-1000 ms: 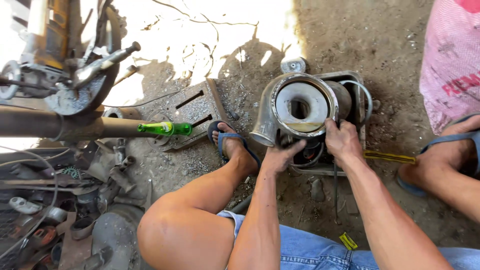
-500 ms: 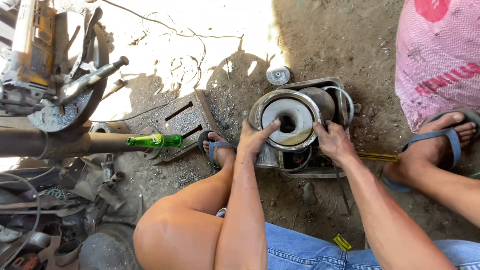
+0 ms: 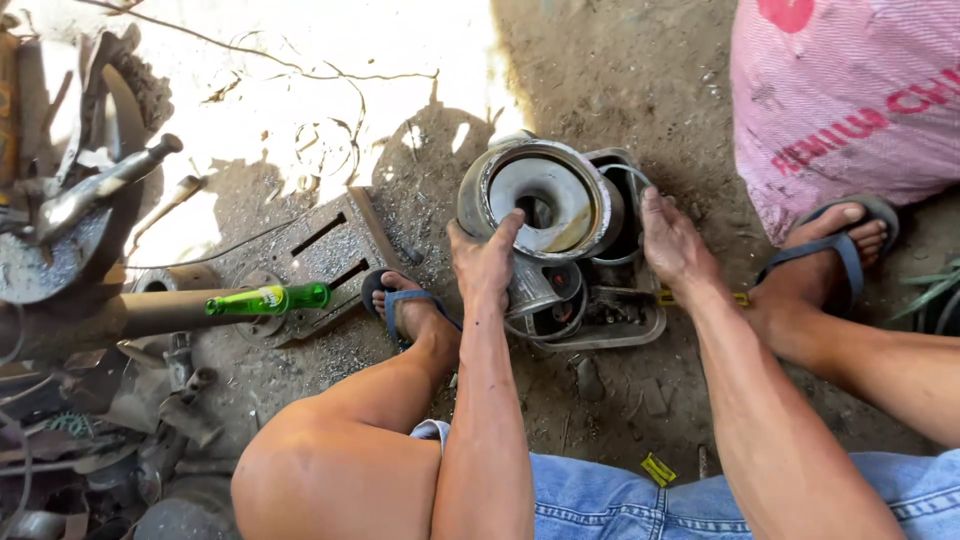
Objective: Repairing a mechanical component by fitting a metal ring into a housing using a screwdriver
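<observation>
A round metal drum-like machine part point(image 3: 545, 195) with a pale inner cone and a centre hole stands tilted on a greasy metal housing point(image 3: 600, 310) on the dirt ground. My left hand point(image 3: 485, 262) grips the drum's lower left rim, fingers over the edge. At the drum's right side my right hand point(image 3: 672, 240) presses flat against the housing beside it. My knees and blue sandals point(image 3: 395, 300) frame the part on both sides.
A green glass bottle point(image 3: 268, 299) lies on a rusty pipe at the left, above a slotted metal plate point(image 3: 320, 262). Scrap metal and tools point(image 3: 80, 200) pile up at far left. A pink woven sack point(image 3: 850, 100) stands at upper right. Loose wire lies in the sunlit patch.
My left hand has slid from the drum's face down to its lower left rim. The drum has tipped further to the left, and my right hand now rests lower beside it.
</observation>
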